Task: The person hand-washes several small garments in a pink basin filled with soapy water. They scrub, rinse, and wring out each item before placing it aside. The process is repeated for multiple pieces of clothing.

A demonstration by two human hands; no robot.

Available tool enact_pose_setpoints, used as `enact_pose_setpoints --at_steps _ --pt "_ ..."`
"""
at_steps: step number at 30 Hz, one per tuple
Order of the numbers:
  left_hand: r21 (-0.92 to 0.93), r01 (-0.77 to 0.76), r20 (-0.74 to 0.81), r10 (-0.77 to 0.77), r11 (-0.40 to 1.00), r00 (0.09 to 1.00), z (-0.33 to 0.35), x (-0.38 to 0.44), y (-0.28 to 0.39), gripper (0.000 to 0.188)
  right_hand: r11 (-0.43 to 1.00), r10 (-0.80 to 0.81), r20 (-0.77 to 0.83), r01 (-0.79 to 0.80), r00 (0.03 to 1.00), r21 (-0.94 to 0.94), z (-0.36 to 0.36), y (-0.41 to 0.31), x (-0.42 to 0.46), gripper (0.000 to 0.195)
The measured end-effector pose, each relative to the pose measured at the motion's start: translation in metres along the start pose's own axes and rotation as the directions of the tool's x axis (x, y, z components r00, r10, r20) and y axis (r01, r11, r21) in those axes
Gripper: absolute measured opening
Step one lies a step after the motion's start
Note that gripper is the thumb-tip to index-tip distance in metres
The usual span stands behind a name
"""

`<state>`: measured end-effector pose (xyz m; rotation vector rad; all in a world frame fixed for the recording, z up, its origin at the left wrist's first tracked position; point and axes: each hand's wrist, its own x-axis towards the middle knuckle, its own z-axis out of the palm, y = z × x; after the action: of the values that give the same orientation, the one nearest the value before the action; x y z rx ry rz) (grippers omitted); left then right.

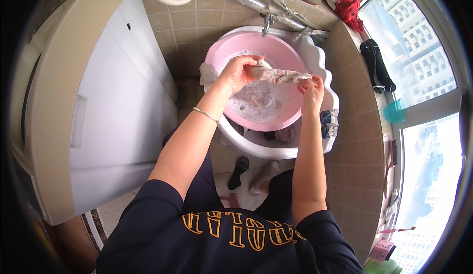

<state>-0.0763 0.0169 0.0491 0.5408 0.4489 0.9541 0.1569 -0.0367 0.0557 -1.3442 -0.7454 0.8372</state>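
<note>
A wet, light-coloured cloth item with pinkish patches (279, 75) is stretched between my two hands, above a pink plastic basin (218, 52). My left hand (240, 72) grips its left end, and my right hand (311, 89) pinches the right end with the fingertips. Soapy water with foam (258, 100) fills the lower part of the basin. The basin rests in a white sink (255, 146) with a wavy right edge. Dark and patterned cloth (284, 134) lies in the sink below the basin's near rim. A metal tap (267, 24) stands over the far rim.
A washing machine (122, 100) stands at the left. Patterned cloth (329, 123) hangs on the sink's right edge. On the window ledge are black socks (377, 65), a red cloth (346, 8), a teal cup (395, 110) and a brush (391, 163). A black sock (239, 172) lies on the floor.
</note>
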Motion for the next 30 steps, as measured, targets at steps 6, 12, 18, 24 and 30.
enact_pose_setpoints --at_steps 6,12,18,24,30 --pt "0.379 -0.123 -0.127 0.183 0.917 0.975 0.004 0.000 0.005 0.013 0.974 -0.026 -0.244 0.079 0.969 0.210 -0.014 0.026 0.005 0.011" --pt "0.524 -0.486 -0.073 0.606 0.699 0.792 0.008 0.010 0.000 0.005 0.932 -0.102 -0.058 0.075 0.993 -0.356 -0.009 0.014 -0.001 0.023" --pt "0.747 -0.469 0.090 0.628 0.470 0.773 0.034 0.005 0.006 0.006 0.557 0.142 0.269 0.148 0.952 -0.817 0.003 0.034 -0.020 0.013" --pt "0.827 -0.440 0.312 0.365 0.349 0.877 0.032 0.013 -0.024 0.004 0.783 -0.313 0.399 0.472 0.862 -0.406 0.021 0.019 -0.034 0.015" --pt "0.752 -0.370 0.294 0.225 0.546 0.929 0.043 0.007 -0.027 0.004 0.963 -0.166 0.386 0.233 0.908 -0.134 0.027 0.018 -0.036 0.014"
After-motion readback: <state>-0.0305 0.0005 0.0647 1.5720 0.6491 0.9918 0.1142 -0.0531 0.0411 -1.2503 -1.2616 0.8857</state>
